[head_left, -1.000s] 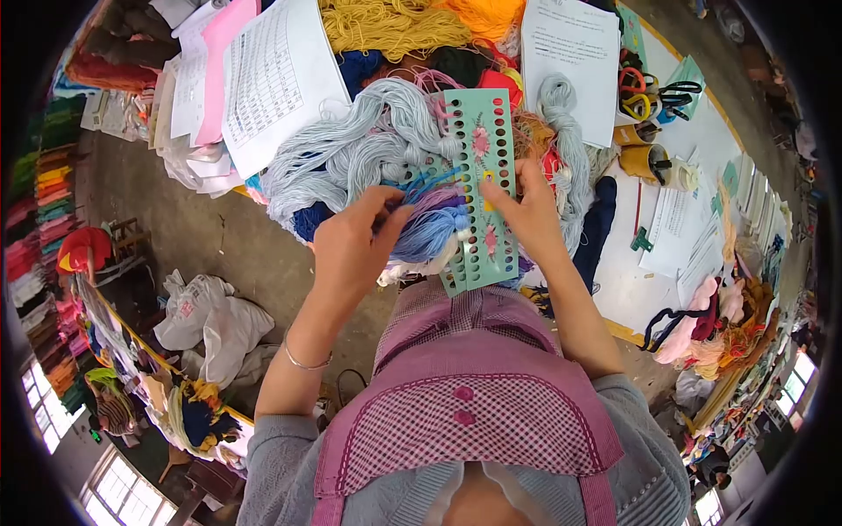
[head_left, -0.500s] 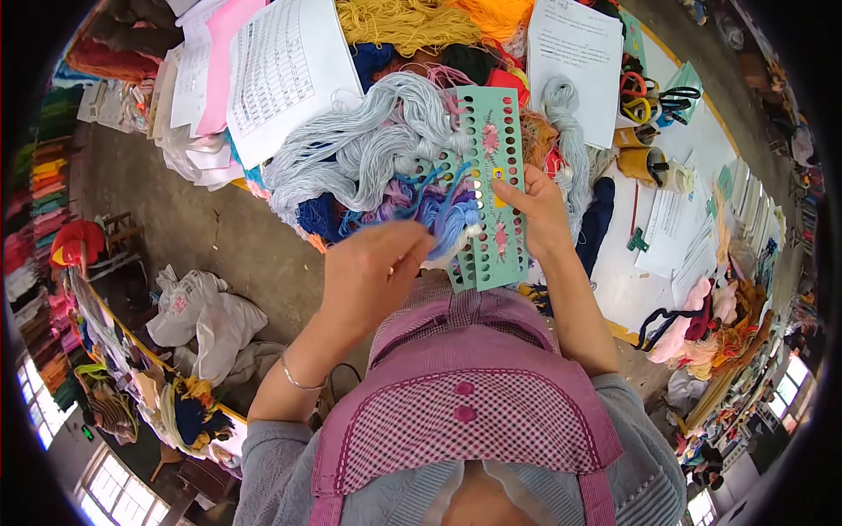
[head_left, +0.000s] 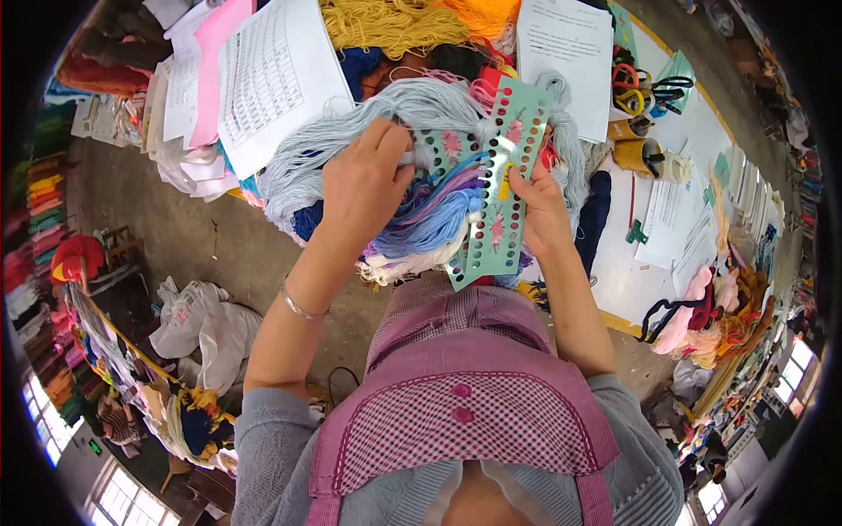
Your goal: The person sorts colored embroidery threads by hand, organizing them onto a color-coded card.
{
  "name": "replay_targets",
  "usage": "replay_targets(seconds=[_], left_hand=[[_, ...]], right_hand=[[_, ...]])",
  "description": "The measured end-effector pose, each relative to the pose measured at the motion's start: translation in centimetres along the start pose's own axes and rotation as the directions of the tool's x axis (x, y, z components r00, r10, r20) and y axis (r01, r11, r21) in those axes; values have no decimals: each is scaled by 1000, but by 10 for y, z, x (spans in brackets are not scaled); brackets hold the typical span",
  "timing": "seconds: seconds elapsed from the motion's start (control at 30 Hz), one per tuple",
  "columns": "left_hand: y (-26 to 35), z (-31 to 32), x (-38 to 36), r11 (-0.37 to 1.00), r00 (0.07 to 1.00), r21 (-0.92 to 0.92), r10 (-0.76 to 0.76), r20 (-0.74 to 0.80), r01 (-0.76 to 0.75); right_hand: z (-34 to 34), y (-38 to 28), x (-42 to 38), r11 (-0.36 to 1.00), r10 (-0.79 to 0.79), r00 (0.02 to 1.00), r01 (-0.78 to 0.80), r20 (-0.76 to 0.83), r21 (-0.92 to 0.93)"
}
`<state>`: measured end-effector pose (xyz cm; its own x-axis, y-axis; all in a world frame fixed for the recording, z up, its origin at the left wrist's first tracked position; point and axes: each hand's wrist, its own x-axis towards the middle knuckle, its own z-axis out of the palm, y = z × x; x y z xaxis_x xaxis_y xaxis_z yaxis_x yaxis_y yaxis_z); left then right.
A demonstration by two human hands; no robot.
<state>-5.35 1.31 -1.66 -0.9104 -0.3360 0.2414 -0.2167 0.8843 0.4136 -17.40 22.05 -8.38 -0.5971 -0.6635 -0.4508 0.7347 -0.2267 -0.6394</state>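
Observation:
My right hand (head_left: pixel 545 212) holds a green punched card (head_left: pixel 506 188) with pink flower prints by its right edge, thumb on top. Part of a second green card (head_left: pixel 449 145) shows behind the threads to its left. Blue, purple and white threads (head_left: pixel 430 215) hang from the card's left-side holes. My left hand (head_left: pixel 364 180) is over the pale grey-blue yarn (head_left: pixel 307 145), its fingers curled together on some pale strands left of the cards. Its fingertips are partly hidden.
Printed sheets (head_left: pixel 276 79) lie at the upper left, another sheet (head_left: pixel 566 66) at the upper right. Mustard yarn (head_left: pixel 395 26) is at the back. Scissors (head_left: pixel 671 92) stand beside a yellow cup (head_left: pixel 633 155) on the white table (head_left: pixel 614 263). White bags (head_left: pixel 206 324) rest on the floor.
My left hand has moved up and away from my body, onto the pale yarn. The card in my right hand has tilted, and the blue and purple threads are more spread out.

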Motion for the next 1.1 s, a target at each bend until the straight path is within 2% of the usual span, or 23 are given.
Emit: replay_targets(seconds=[0.3,0.43,0.6,0.67,0.77,0.8,0.9,0.93,1.1], left_hand=[[-1,0,-9,997,999,-73,-35,-18,34],[-3,1,-5,984,994,-144,-105,-21,101],[1,-2,4,955,985,-249,-172,-12,164],[13,-8,4,929,956,-273,-281,-84,249],[8,-10,-10,953,976,-238,-208,-69,187],[7,-9,-15,943,982,-284,-190,-20,177],[18,1,-24,930,975,-292,-217,58,224],[21,1,-26,945,974,-236,-213,75,225],[30,-1,-30,939,968,-232,-243,70,252]], right_hand=[[11,-9,-3,999,8,1000,-9,17,38],[3,-11,-3,993,103,987,-95,124,-67],[4,-13,-5,986,157,980,-149,125,-69],[3,-12,-4,985,147,985,-136,93,-109],[2,-12,-2,987,133,986,-122,105,-109],[1,-10,-1,987,118,988,-105,96,-125],[1,-11,-1,984,113,988,-96,102,-152],[2,-11,-1,984,114,989,-98,98,-151],[5,-13,-2,980,92,992,-74,90,-186]])
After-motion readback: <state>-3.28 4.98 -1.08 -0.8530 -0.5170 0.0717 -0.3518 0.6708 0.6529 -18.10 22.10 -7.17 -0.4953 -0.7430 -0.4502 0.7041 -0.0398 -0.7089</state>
